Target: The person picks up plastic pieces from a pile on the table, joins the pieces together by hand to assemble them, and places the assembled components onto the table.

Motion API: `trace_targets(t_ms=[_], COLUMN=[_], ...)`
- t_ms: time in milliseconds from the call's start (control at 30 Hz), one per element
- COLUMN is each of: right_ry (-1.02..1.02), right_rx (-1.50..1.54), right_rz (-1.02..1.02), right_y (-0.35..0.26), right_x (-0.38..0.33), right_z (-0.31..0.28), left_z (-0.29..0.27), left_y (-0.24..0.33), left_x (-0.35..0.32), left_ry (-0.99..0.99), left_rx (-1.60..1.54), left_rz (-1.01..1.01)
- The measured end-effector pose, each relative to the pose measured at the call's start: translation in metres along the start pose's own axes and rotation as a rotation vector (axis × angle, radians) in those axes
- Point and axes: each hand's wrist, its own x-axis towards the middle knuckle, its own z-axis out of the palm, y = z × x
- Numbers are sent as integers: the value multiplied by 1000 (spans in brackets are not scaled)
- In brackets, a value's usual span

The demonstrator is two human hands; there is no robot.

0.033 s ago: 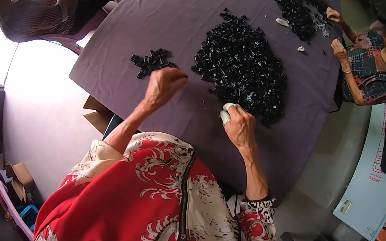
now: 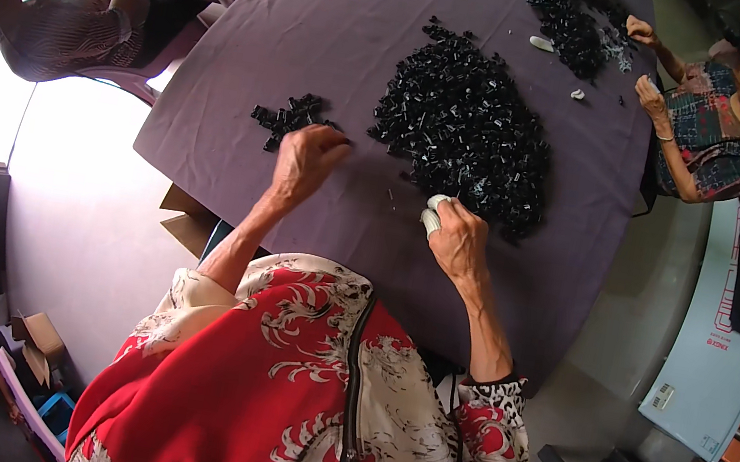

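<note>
As the left hand (image 2: 305, 163) is drifting a shade toward ten o'clock, its blurred fingers are curling in toward a loose pinch, tips pointing to two o'clock! Whether they are gripping a piece, I cannot tell; the blur is hiding that. Just beyond it, at eleven o'clock from the wearer, the small black cluster (image 2: 289, 120) is lying on the cloth-covered bench (image 2: 346, 227), with the hand partly overlapping its near edge. Contact there? The view isn't settling it.

Over to the right hand (image 2: 459, 243), which is barely shifting at all! It is holding its place at the near edge of the big black pile (image 2: 466, 116), which is sitting between twelve and one o'clock. White covers (image 2: 431, 221) are wrapping its fingertips, and the fingers are bending close together; anything pinched between them is staying out of sight.

So what is that little drift meaning? It is putting the left hand slightly nearer the cluster and slightly farther from the pile, while the right is keeping to the pile's side. Pile and cluster themselves are showing no clear change, so I'm judging this a small moment within continuing handwork. Out at two o'clock, a co-worker (image 2: 709, 140) is sitting by another black heap (image 2: 564, 32).
</note>
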Motion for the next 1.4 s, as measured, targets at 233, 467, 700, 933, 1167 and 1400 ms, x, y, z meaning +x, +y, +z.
trace_targets(t_ms=[233, 467, 700, 933, 1167, 1400], right_ry=[18, 59, -109, -76, 5, 86], right_rx=[-85, -127, -293, -138, 17, 402], right_rz=[88, -93, -167, -20, 129, 102], right_y=[1, -5, -7, 7, 16, -4], right_x=[11, 30, 46, 32, 24, 30], right_z=[7, 20, 22, 6, -25, -5], left_z=[-6, 34, 53, 55, 69, 50], left_y=[-21, 12, 14, 18, 19, 36], left_x=[-5, -29, -30, -23, -8, -8], left_ry=[148, -69, -238, -137, -133, -322], left_rx=[229, 133, 267, 131, 283, -525], left_rz=[71, 477, 505, 366, 351, -154])
